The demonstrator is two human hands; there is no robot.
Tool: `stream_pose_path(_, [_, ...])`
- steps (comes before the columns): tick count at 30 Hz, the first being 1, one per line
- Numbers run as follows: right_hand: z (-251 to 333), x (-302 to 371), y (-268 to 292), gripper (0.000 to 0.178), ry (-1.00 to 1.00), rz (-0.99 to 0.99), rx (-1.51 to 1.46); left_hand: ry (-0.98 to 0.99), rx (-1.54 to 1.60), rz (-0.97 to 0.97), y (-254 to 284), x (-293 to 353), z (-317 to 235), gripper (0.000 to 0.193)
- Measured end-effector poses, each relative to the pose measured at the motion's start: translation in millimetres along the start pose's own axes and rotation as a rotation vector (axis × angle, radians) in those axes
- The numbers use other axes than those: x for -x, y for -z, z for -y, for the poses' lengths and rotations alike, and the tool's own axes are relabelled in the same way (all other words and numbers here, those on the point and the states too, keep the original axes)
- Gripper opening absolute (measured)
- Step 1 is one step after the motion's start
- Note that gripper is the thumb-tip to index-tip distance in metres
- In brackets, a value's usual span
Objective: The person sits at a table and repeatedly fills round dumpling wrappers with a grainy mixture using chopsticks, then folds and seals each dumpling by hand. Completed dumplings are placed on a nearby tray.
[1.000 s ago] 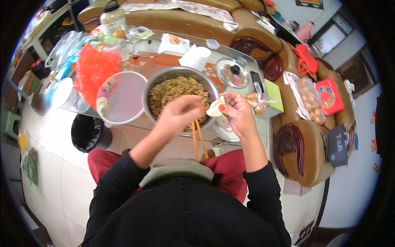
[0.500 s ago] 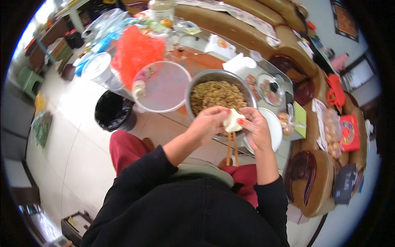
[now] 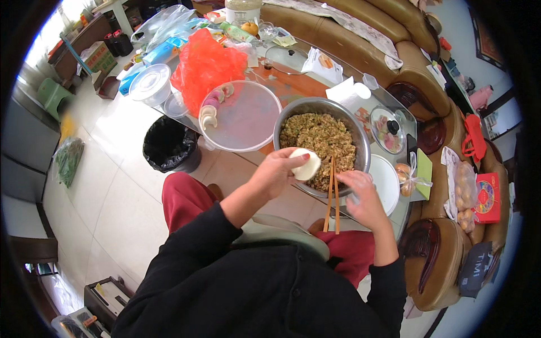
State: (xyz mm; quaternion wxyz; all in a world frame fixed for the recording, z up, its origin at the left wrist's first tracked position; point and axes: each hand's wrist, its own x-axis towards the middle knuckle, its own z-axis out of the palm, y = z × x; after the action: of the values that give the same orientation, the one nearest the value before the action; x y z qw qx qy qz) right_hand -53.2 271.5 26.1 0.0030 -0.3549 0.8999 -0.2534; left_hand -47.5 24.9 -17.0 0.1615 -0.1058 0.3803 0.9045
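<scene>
My left hand [image 3: 277, 172] holds a round white dough wrapper [image 3: 305, 164] flat on its fingers, at the near rim of a metal bowl [image 3: 360, 141] full of brown-green minced filling [image 3: 321, 139]. My right hand [image 3: 359, 194] grips a pair of wooden chopsticks [image 3: 332, 194], their tips pointing up into the filling at the bowl's near edge. The two hands are a short way apart, the wrapper to the left of the chopsticks.
A round translucent tray [image 3: 242, 117] with a few folded dumplings [image 3: 209, 110] lies left of the bowl. A white plate [image 3: 385, 181] sits on the right. An orange plastic bag [image 3: 205, 62], containers and a black bin [image 3: 169, 147] stand to the left. Brown sofas curve around the back and right.
The hands were together over the wrapper before. Now they are apart, the left holding the flat wrapper and the right raising the chopsticks to the filling. The camera view shifted.
</scene>
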Motion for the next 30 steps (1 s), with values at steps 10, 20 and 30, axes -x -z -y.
stream_pose_path(10, [-1.7,2.1,-19.4,0.011,-0.055,-0.207,0.033,-0.194,-0.108,-0.207,34.8,9.7,-5.4,0.026])
stream_pose_path(20, [-53.4,1.9,19.2,0.008,-0.26,-0.537,-0.133,-0.217,-0.126,-0.276,46.6,15.9,4.8,0.023])
stream_pose_path(30, [-66.3,-4.7,-11.2,0.018,-0.527,-0.702,-0.88,-0.117,-0.064,-0.136,32.0,18.4,-19.3,0.024])
